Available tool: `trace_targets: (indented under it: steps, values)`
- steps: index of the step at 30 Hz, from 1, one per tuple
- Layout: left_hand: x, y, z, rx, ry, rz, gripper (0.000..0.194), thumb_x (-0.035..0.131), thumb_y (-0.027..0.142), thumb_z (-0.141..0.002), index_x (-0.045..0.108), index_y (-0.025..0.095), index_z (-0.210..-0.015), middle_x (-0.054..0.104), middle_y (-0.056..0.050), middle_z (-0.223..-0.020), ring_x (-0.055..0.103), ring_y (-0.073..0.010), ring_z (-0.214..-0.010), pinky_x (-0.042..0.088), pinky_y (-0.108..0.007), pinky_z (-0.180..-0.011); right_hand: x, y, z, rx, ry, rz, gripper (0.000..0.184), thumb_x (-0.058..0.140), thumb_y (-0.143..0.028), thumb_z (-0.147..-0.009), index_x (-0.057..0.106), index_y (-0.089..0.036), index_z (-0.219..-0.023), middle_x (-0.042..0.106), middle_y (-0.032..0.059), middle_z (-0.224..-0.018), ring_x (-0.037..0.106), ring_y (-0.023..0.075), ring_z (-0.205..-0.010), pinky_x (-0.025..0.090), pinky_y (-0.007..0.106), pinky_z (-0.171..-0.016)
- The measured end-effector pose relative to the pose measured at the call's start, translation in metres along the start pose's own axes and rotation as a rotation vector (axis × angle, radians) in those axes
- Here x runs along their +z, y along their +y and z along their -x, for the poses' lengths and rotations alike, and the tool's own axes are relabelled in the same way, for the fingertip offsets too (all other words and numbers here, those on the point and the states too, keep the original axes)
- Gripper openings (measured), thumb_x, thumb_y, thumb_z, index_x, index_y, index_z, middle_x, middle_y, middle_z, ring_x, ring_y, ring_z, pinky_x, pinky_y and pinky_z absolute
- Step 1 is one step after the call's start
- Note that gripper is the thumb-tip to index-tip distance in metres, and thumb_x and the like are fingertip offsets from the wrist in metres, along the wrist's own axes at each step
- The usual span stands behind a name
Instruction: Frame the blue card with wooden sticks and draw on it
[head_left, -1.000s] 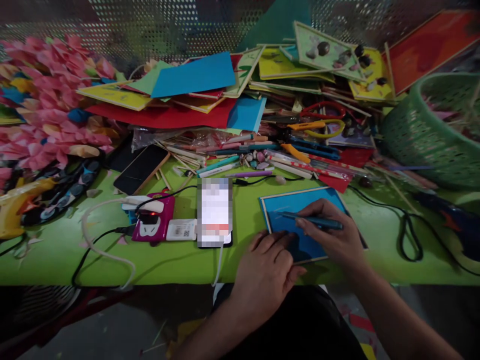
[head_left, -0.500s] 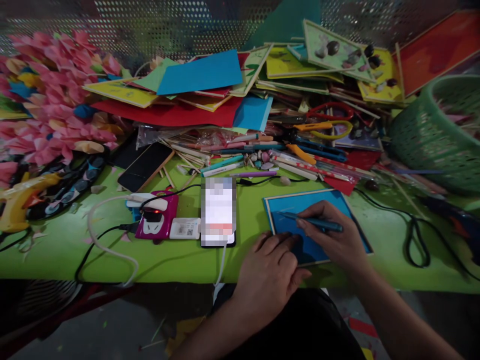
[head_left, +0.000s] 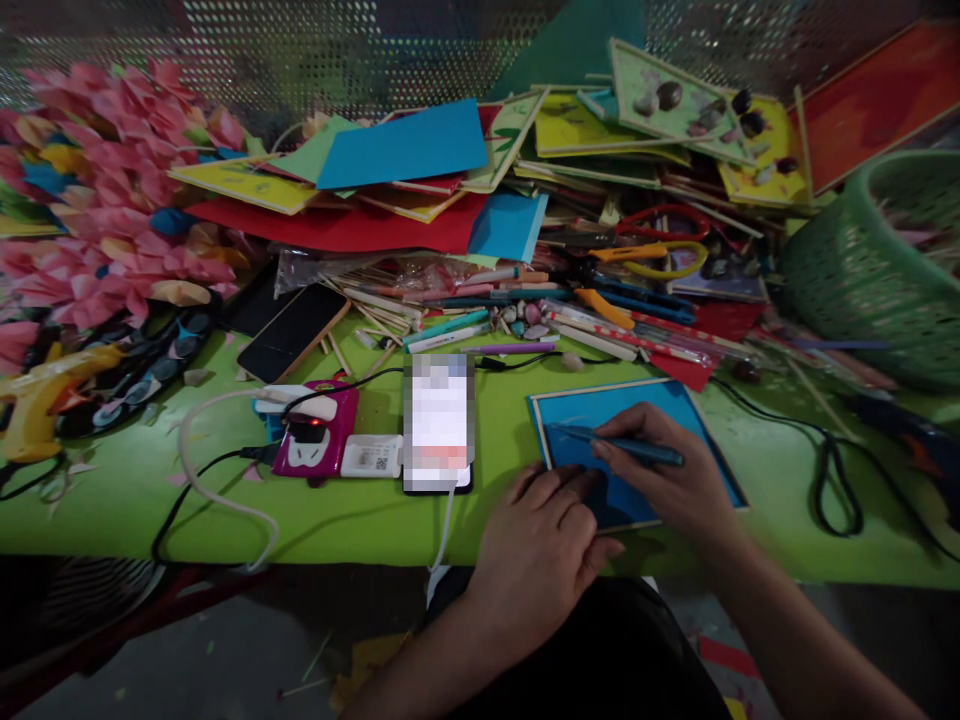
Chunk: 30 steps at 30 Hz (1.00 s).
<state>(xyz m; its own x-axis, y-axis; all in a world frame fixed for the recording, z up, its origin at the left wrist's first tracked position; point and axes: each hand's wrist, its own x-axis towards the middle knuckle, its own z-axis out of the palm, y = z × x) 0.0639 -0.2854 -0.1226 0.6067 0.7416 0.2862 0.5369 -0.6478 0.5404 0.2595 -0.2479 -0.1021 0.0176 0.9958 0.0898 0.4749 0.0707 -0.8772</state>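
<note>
A blue card edged with thin pale sticks lies flat on the green table. My right hand grips a blue pen, its tip on the card's upper left part, where a few faint light lines show. My left hand rests on the card's lower left corner, fingers stretched out flat with nothing in them. Left of the card lies a lit phone with a white cable at its lower end.
A magenta power socket with plugs and cables sits left of the phone. Behind are a dark phone, pens, scissors and stacked framed cards. A green basket stands at right, pink paper flowers at left.
The view has shifted slightly, so the table's things appear a little farther right. Both hands keep their places on the card, and the pen tip has hardly moved.
</note>
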Motion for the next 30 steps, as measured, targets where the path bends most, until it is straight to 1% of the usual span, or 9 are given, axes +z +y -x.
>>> trace_targets:
  steps: [6, 14, 19, 23, 27, 30]
  values:
    - [0.0010, -0.0003, 0.0004, -0.002, -0.005, 0.005, 0.024, 0.051, 0.039, -0.106, 0.064, 0.019, -0.102, 0.069, -0.004, -0.138, 0.059, -0.0219, -0.131, 0.042, -0.043, -0.115, -0.0008, -0.0020, 0.0003, 0.002, -0.025, -0.021, 0.023, 0.075, -0.045, -0.089, 0.068, -0.023, -0.087, 0.069, 0.0021, -0.078, 0.065, 0.0182, -0.069, 0.052, 0.029, -0.062]
    - [-0.0017, -0.0003, -0.0011, -0.006, -0.016, 0.010, 0.025, 0.051, 0.039, -0.106, 0.064, 0.019, -0.102, 0.070, -0.004, -0.138, 0.059, -0.0214, -0.132, 0.044, -0.044, -0.113, -0.0039, -0.0036, 0.0019, 0.015, -0.062, -0.021, 0.022, 0.075, -0.044, -0.089, 0.070, -0.023, -0.087, 0.068, 0.0024, -0.078, 0.065, 0.0188, -0.070, 0.052, 0.030, -0.061]
    - [-0.0012, 0.0005, 0.0000, -0.008, -0.013, 0.003, 0.027, 0.050, 0.042, -0.107, 0.065, 0.019, -0.102, 0.070, -0.004, -0.137, 0.060, -0.0212, -0.133, 0.044, -0.044, -0.114, -0.0044, -0.0038, 0.0023, 0.018, -0.044, -0.023, 0.021, 0.075, -0.043, -0.088, 0.070, -0.024, -0.085, 0.068, 0.0024, -0.077, 0.065, 0.0192, -0.070, 0.052, 0.030, -0.062]
    - [-0.0013, 0.0002, -0.0003, -0.011, -0.016, 0.003, 0.024, 0.053, 0.040, -0.106, 0.065, 0.019, -0.100, 0.071, -0.002, -0.136, 0.059, -0.0200, -0.133, 0.042, -0.042, -0.116, -0.0045, -0.0038, 0.0027, 0.033, -0.033, -0.042, 0.019, 0.076, -0.042, -0.088, 0.069, -0.024, -0.083, 0.067, 0.0016, -0.076, 0.064, 0.0187, -0.069, 0.052, 0.030, -0.062]
    - [-0.0012, -0.0006, -0.0003, -0.002, -0.001, 0.005, 0.023, 0.053, 0.039, -0.106, 0.064, 0.020, -0.102, 0.070, -0.002, -0.137, 0.059, -0.0202, -0.133, 0.042, -0.042, -0.116, -0.0055, -0.0040, 0.0039, 0.051, -0.011, -0.037, 0.022, 0.076, -0.044, -0.087, 0.068, -0.024, -0.081, 0.066, 0.0012, -0.074, 0.062, 0.0188, -0.065, 0.050, 0.031, -0.058]
    - [-0.0011, -0.0009, 0.0003, -0.004, -0.022, -0.005, 0.021, 0.054, 0.038, -0.105, 0.064, 0.020, -0.103, 0.070, -0.003, -0.138, 0.058, -0.0198, -0.134, 0.041, -0.042, -0.117, -0.0075, -0.0029, 0.0056, 0.060, 0.005, -0.029, 0.022, 0.076, -0.044, -0.087, 0.067, -0.026, -0.080, 0.066, 0.0009, -0.073, 0.060, 0.0191, -0.063, 0.047, 0.032, -0.056]
